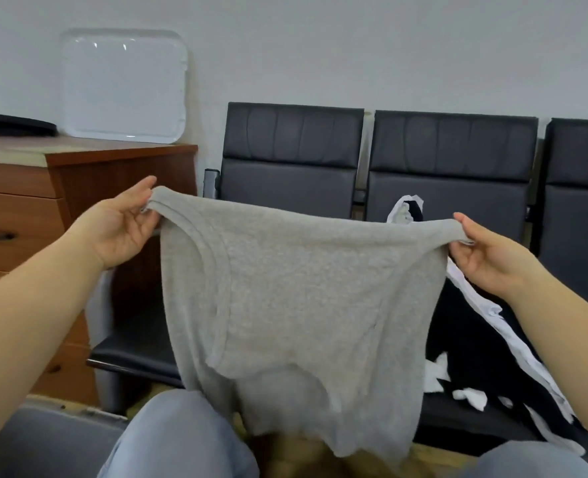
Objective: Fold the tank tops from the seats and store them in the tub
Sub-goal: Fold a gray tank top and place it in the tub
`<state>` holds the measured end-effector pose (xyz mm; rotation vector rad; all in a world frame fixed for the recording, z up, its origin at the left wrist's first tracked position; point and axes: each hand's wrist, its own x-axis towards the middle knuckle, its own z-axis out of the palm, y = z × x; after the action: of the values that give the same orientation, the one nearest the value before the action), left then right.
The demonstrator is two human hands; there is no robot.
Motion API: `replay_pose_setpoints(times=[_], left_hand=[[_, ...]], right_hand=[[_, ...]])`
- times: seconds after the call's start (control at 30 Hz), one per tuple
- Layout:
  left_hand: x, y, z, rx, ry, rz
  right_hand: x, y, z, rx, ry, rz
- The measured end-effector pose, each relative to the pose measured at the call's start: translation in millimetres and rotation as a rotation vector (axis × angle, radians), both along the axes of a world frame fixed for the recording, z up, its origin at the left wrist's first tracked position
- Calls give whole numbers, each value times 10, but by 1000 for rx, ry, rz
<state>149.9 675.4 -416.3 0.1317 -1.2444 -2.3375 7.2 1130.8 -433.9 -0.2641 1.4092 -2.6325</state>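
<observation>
Dark seats behind still hold a pile right of the gray tank top my left hand and right hand pinch up unfolded, so lots left.

Grey tank top held up spread wide, pinched at both top corners, hanging down, lower edge bunched above knees. Black and white tank tops heaped, unfolded, on middle dark padded seat, partly hidden behind grey one.
</observation>
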Motion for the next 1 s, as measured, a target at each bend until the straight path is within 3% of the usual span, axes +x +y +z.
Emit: replay_pose_setpoints(times=[0.33,1.0], left_hand=[[-568,-560,-288,-240,-275,172],[-2120,-1309,-767,-71,-244,299]], right_hand=[[-705,-733,-128,138,8,-1],[-2168,-1933,-631,268,-133,-113]])
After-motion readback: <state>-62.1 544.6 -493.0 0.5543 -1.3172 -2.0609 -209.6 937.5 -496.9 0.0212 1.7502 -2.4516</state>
